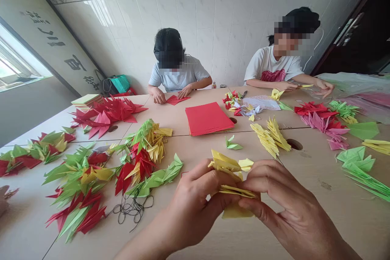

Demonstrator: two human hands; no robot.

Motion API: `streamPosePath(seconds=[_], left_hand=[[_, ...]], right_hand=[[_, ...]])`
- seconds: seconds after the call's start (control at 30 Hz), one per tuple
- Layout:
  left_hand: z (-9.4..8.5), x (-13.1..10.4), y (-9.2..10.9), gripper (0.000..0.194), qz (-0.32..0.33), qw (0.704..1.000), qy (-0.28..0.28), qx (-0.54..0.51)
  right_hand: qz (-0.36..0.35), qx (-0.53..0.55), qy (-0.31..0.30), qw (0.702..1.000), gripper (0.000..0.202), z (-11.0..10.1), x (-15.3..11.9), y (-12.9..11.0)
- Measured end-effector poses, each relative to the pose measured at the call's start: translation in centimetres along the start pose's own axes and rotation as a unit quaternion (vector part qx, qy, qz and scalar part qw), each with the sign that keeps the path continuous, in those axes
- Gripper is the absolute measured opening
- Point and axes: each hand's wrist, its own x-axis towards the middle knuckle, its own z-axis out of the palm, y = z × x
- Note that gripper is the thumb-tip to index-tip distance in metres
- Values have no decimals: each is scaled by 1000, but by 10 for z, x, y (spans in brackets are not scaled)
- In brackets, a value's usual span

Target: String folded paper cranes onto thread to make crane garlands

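Note:
Both of my hands hold folded yellow paper pieces [225,162] above the near part of the table. My left hand [195,199] is closed on them from the left, its thumb pressed beneath the folds. From the right, my right hand [283,203] pinches a thin yellow stack [237,191] between thumb and fingers. Part of the yellow paper hangs below the thumbs. Just beyond my fingers lie a small yellow piece [246,164] and a green folded piece [233,143]. My fingers hide how the held pieces fit together.
Strings of red, green and yellow folded paper [82,187] spread over the left, beside tangled black thread [132,211]. A red paper stack [209,118] lies mid-table. Two people [175,73] work across the table. Green folded pieces [356,158] lie right, near a table hole [295,144].

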Motion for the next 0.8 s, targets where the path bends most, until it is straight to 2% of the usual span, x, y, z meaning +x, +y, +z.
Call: streamPosePath(seconds=[0.1,0.2,0.33,0.43,0.57,0.7,0.8], left_hand=[[2,0,0,16,-5,1000,3,-15],[2,-1,0,12,-41,998,-12,-45],[2,-3,-1,14,-70,994,-16,-79],[5,-5,-3,18,-80,991,7,-105],[13,-9,-4,26,-88,988,14,-127],[18,-10,-6,41,-105,965,43,-238],[17,-9,-9,34,-116,941,90,-303]], right_hand=[[-9,13,1,1000,8,0,1,-1],[-4,42,-11,999,9,-1,1,-3],[70,94,-23,993,12,0,-1,-3],[135,93,9,986,4,3,-3,-2],[171,77,36,982,7,6,-2,-2],[222,168,-17,960,10,4,-3,-1],[234,219,-31,947,19,0,-4,3]])
